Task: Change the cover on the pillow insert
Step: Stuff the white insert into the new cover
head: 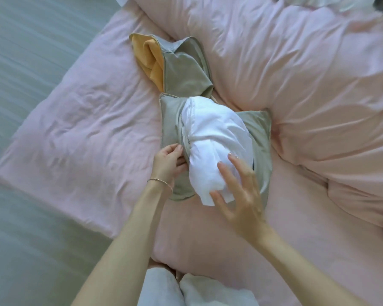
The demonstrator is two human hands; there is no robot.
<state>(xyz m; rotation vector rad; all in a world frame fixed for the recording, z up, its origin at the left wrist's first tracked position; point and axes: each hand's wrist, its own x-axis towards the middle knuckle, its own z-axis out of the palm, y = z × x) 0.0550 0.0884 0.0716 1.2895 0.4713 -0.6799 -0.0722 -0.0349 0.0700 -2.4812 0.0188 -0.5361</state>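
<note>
A white pillow insert (pixel 215 138) bulges out of the zipper opening of a grey-green cover (pixel 170 120) lying on the pink bed. My left hand (pixel 169 161) pinches the cover's zipper edge at the left side of the opening. Over the near end of the insert, my right hand (pixel 241 191) has its fingers spread and straight, fingertips touching the white fabric. Behind them lies a second cover (pixel 184 71), grey-green outside with an orange-yellow inside (pixel 147 56) showing at its open end.
A pink duvet (pixel 296 74) lies bunched across the right and back of the bed. The pink sheet (pixel 75 120) stretches left to the bed's edge, with grey-green floor (pixel 20 62) beyond. My knees in light trousers (pixel 186 290) are at the bottom.
</note>
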